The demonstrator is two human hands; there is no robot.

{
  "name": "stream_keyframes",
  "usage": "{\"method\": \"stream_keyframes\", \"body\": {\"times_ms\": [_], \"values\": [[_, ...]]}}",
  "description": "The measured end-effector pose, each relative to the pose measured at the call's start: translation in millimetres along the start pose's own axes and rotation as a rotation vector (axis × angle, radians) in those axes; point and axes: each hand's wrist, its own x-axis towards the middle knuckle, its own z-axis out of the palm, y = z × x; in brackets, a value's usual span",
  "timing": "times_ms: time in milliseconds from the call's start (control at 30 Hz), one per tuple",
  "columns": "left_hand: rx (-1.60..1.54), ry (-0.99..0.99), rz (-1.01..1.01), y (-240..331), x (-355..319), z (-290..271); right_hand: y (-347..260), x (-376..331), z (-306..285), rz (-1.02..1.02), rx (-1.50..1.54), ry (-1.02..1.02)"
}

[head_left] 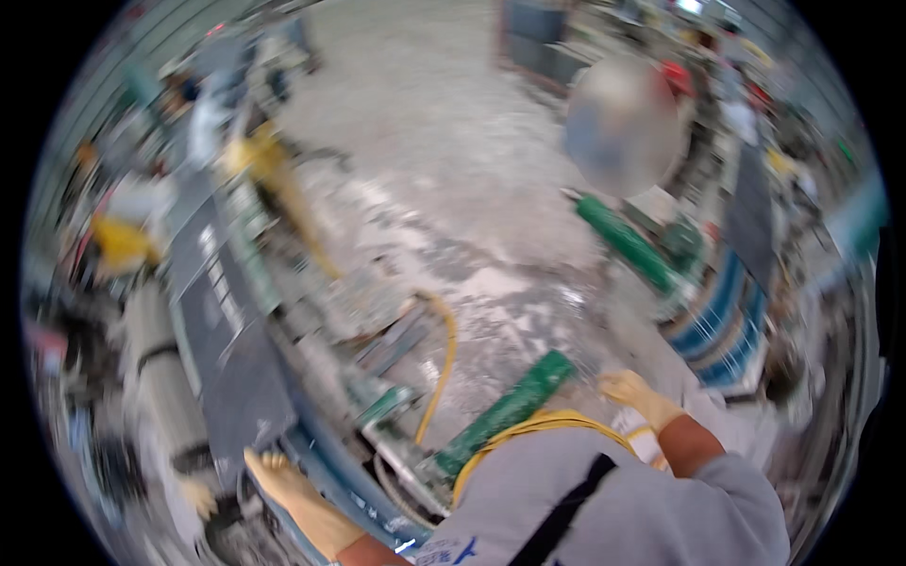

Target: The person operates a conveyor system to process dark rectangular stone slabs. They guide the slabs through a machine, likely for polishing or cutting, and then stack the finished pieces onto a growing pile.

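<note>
My left hand [294, 495], in a cream glove, is beside the lower end of a dark grey sheet [247, 396] on a long machine bed with a blue side [344, 481]. Its fingertips look apart, and whether they touch the sheet is too blurred to tell. My right hand [644, 394], in a matching glove, is held out at my right side, to the right of a green cylinder [510, 410]. Its fingers are smeared by motion, and anything in them cannot be made out. A yellow hose [552, 418] curves across the front of my grey shirt.
Another yellow hose [447, 349] lies on the wet, pale floor [415, 123]. On the right stands a similar blue machine [722, 321] with a green cylinder [628, 243] before it. A person [625, 127] is farther back. Grey rollers [165, 377] line the left; a pale glove [198, 497] shows below them.
</note>
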Motion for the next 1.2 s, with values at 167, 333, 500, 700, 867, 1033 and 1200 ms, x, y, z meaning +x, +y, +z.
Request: {"method": "stream_keyframes", "body": {"times_ms": [167,333,500,700,867,1033,1200], "values": [[-0.563,-0.072,-0.087,55,-4,59,38,8,10,0.115,0.059,-0.052],[-0.579,0.059,-0.069,42,5,49,-58,40,-17,0.519,0.424,-0.093],[-0.509,0.002,-0.109,60,-30,42,-67,40,-32,0.493,0.413,-0.055],[-0.585,-0.199,-0.11,90,-143,24,-119,50,-68,0.379,0.423,-0.081],[-0.606,-0.356,-0.247,78,-208,56,-221,105,-77,0.189,1.06,-0.266],[-0.433,-0.49,-0.459,30,-266,132,-283,109,-115,0.003,1.807,-0.576],[-0.041,-0.727,-0.578,-29,-363,215,-225,38,-171,0.247,2.147,-0.25]]}}
